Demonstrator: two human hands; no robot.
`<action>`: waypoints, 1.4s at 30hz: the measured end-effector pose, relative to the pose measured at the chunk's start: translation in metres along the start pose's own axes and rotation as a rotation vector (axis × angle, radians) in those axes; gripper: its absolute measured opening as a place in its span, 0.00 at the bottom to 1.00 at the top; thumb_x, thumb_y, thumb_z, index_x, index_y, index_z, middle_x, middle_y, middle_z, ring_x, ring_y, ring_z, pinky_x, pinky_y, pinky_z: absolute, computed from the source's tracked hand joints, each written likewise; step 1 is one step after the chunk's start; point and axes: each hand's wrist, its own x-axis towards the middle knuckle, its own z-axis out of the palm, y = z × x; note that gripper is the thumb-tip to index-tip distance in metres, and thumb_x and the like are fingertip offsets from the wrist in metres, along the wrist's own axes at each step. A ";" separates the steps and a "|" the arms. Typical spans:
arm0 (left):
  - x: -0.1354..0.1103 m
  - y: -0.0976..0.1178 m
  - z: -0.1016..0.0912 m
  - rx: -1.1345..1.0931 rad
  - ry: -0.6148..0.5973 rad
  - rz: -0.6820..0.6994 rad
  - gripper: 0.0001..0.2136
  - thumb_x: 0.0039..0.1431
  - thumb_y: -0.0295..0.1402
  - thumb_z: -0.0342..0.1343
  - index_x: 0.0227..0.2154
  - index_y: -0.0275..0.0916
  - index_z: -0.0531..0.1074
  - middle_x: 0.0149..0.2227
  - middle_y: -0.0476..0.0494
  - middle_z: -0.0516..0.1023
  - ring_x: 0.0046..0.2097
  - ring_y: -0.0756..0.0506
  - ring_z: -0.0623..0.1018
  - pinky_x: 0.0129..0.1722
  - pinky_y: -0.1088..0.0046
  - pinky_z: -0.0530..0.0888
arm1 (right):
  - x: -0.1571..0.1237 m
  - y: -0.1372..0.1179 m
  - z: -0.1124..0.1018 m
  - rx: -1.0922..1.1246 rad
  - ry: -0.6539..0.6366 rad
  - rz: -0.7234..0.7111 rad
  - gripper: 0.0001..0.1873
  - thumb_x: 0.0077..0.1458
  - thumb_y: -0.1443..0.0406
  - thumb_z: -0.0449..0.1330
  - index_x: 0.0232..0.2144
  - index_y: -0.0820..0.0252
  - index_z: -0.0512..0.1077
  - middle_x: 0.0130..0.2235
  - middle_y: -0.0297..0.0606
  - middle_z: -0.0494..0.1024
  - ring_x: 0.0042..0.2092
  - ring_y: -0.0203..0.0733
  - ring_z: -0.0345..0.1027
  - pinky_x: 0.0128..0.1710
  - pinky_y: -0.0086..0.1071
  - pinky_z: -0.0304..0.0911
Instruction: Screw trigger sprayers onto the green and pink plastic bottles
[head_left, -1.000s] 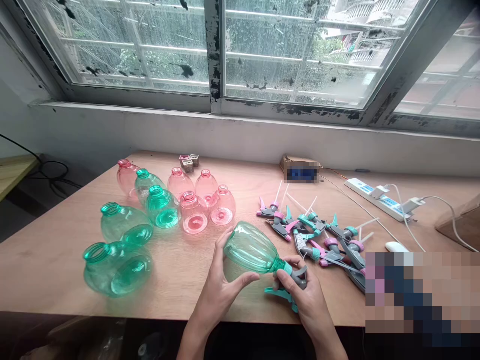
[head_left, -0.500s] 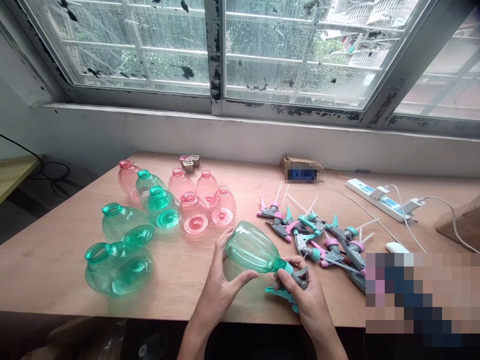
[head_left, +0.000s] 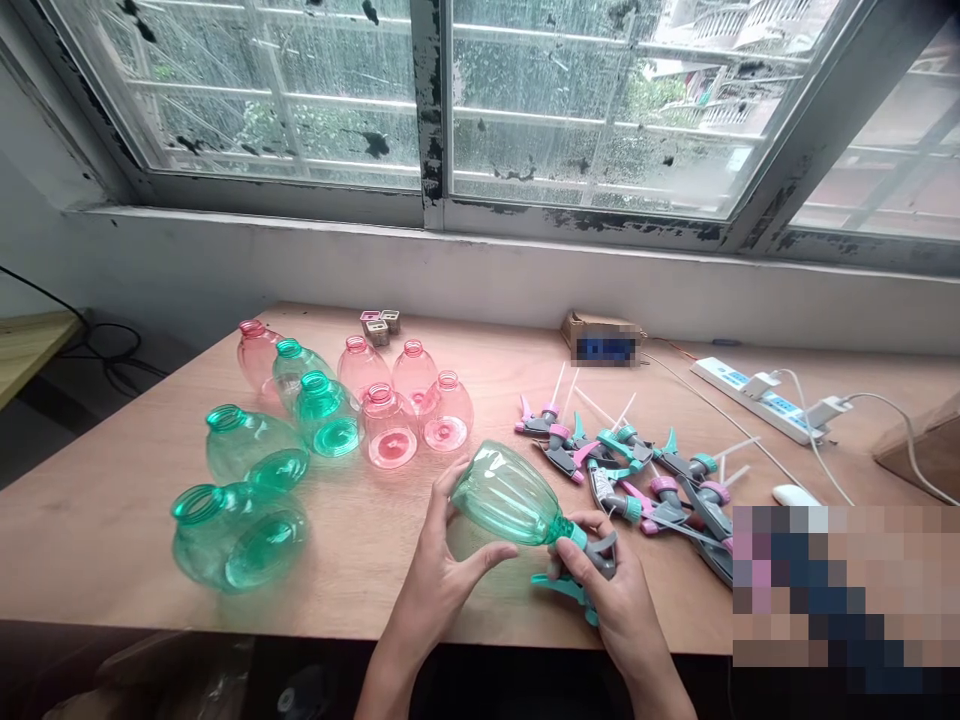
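Observation:
My left hand (head_left: 439,570) cups the belly of a clear green bottle (head_left: 504,495) that lies tilted above the table's front edge. My right hand (head_left: 611,590) is closed around the grey and teal spray trigger head (head_left: 592,560) seated at that bottle's neck. Left of my hands lie several empty green bottles (head_left: 240,530) and pink bottles (head_left: 390,430). A heap of loose trigger heads (head_left: 637,470), pink and teal, lies just right of the held bottle.
The wooden table (head_left: 105,520) runs under a grimy window. A small cardboard box (head_left: 600,335), a power strip (head_left: 757,400) with plugs and cables, a white mouse (head_left: 793,494) and a few small square caps (head_left: 377,324) sit toward the back and right.
The held bottle has tilted up very slightly; both hands stay in nearly the same place on it.

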 end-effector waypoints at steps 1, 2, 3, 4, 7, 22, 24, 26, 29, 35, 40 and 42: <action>0.000 0.001 0.000 -0.010 -0.003 -0.015 0.38 0.58 0.40 0.71 0.67 0.56 0.58 0.71 0.45 0.65 0.71 0.36 0.65 0.72 0.51 0.61 | 0.000 0.000 0.000 -0.007 -0.001 -0.001 0.22 0.55 0.48 0.72 0.39 0.57 0.76 0.26 0.34 0.80 0.30 0.45 0.74 0.35 0.38 0.74; -0.001 0.001 0.001 -0.022 -0.004 -0.031 0.37 0.59 0.41 0.70 0.67 0.55 0.58 0.71 0.44 0.65 0.72 0.36 0.64 0.72 0.51 0.61 | 0.000 0.001 -0.001 -0.009 -0.002 0.000 0.22 0.55 0.48 0.73 0.39 0.57 0.75 0.27 0.34 0.80 0.30 0.45 0.74 0.35 0.38 0.74; -0.001 0.002 0.001 -0.034 -0.002 -0.046 0.36 0.60 0.42 0.69 0.67 0.55 0.58 0.70 0.44 0.65 0.72 0.37 0.64 0.72 0.51 0.60 | 0.000 0.001 -0.001 -0.008 -0.001 0.003 0.22 0.55 0.48 0.73 0.39 0.58 0.75 0.27 0.35 0.80 0.30 0.45 0.75 0.36 0.38 0.74; 0.000 0.003 0.001 -0.044 0.003 -0.057 0.34 0.61 0.42 0.68 0.67 0.54 0.59 0.70 0.45 0.65 0.72 0.37 0.64 0.72 0.52 0.60 | 0.000 0.001 -0.001 -0.002 0.000 0.008 0.22 0.55 0.49 0.73 0.40 0.57 0.75 0.27 0.35 0.81 0.31 0.45 0.75 0.36 0.38 0.74; 0.000 0.002 0.002 -0.063 0.012 -0.056 0.32 0.62 0.42 0.68 0.65 0.55 0.60 0.70 0.47 0.66 0.71 0.39 0.66 0.72 0.54 0.61 | 0.000 0.001 -0.001 0.015 0.000 0.019 0.22 0.55 0.49 0.73 0.40 0.57 0.75 0.28 0.35 0.81 0.31 0.44 0.75 0.35 0.37 0.75; 0.002 0.007 0.003 -0.072 -0.022 -0.094 0.32 0.63 0.43 0.67 0.66 0.53 0.60 0.69 0.44 0.67 0.69 0.39 0.68 0.70 0.52 0.63 | 0.001 0.003 -0.003 0.046 -0.024 0.009 0.20 0.57 0.50 0.72 0.41 0.57 0.75 0.30 0.33 0.82 0.31 0.41 0.73 0.37 0.33 0.71; 0.002 0.008 0.003 -0.076 -0.019 -0.092 0.33 0.63 0.43 0.67 0.67 0.53 0.59 0.69 0.44 0.67 0.69 0.39 0.68 0.71 0.52 0.62 | 0.001 0.004 -0.004 0.027 -0.034 0.001 0.20 0.58 0.50 0.72 0.41 0.57 0.74 0.29 0.33 0.81 0.32 0.41 0.73 0.37 0.33 0.71; 0.001 0.007 0.002 -0.077 -0.016 -0.099 0.33 0.63 0.42 0.67 0.67 0.53 0.59 0.69 0.44 0.68 0.69 0.39 0.68 0.71 0.53 0.62 | 0.002 0.004 -0.004 0.013 -0.042 0.001 0.20 0.59 0.50 0.71 0.41 0.57 0.74 0.28 0.32 0.81 0.32 0.41 0.73 0.37 0.34 0.71; 0.001 0.007 0.002 -0.080 -0.013 -0.108 0.33 0.63 0.42 0.67 0.67 0.53 0.60 0.69 0.45 0.68 0.69 0.40 0.68 0.71 0.55 0.62 | 0.002 0.004 -0.004 0.004 -0.043 0.010 0.20 0.58 0.50 0.71 0.41 0.57 0.74 0.29 0.33 0.81 0.32 0.41 0.73 0.37 0.34 0.72; 0.001 0.007 0.002 -0.078 -0.016 -0.093 0.32 0.63 0.42 0.67 0.66 0.53 0.60 0.70 0.45 0.67 0.69 0.40 0.68 0.70 0.55 0.64 | 0.001 0.004 -0.003 0.020 -0.023 0.005 0.21 0.58 0.50 0.72 0.42 0.57 0.74 0.28 0.33 0.81 0.32 0.42 0.74 0.37 0.36 0.73; 0.001 0.005 0.002 -0.080 -0.018 -0.100 0.33 0.63 0.42 0.67 0.67 0.53 0.60 0.70 0.44 0.66 0.69 0.39 0.68 0.70 0.53 0.63 | 0.001 0.005 -0.003 0.017 -0.016 0.000 0.20 0.57 0.50 0.72 0.41 0.57 0.75 0.29 0.34 0.81 0.32 0.42 0.74 0.36 0.35 0.74; 0.001 0.003 0.001 -0.076 -0.009 -0.079 0.34 0.62 0.41 0.68 0.67 0.53 0.60 0.71 0.45 0.65 0.70 0.38 0.67 0.70 0.54 0.63 | 0.001 0.005 -0.003 0.016 -0.016 0.001 0.20 0.57 0.50 0.73 0.41 0.58 0.76 0.29 0.34 0.81 0.32 0.41 0.74 0.36 0.35 0.74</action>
